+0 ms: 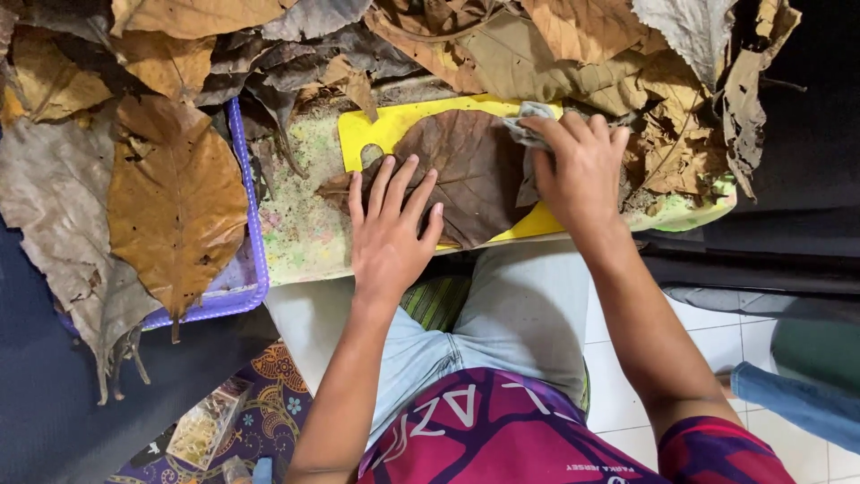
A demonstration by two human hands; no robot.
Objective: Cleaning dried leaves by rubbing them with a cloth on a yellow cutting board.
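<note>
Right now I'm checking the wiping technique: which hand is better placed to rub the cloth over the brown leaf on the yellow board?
Right. The right hand already grips the grey cloth at the brown leaf edge; the left hand lies flat, pinning the leaf on the yellow board.

blocked: dry leaf heap (555,45) behind | free: yellow board (376,130) left corner

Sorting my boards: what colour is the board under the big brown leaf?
Bright yellow board, seen clearly in the head view.
</note>
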